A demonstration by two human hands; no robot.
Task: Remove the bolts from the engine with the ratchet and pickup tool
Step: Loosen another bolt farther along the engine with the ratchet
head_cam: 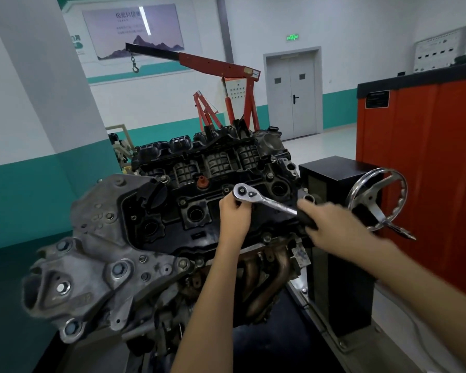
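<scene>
The engine (172, 211) sits on a stand, black valve cover up, with several bolts along the cover's edges. A chrome ratchet (264, 201) lies across the cover's near right part, head at the left. My left hand (234, 214) curls under the ratchet head and holds it over the cover. My right hand (326, 219) grips the black handle end, slightly blurred. What is under the head is hidden by my left hand. No pickup tool is visible.
A chrome handwheel (377, 200) on the black stand box (339, 211) sits just right of my right hand. An orange cabinet (420, 170) stands at the right. A red engine crane (226, 84) is behind the engine, a pillar (38, 90) at the left.
</scene>
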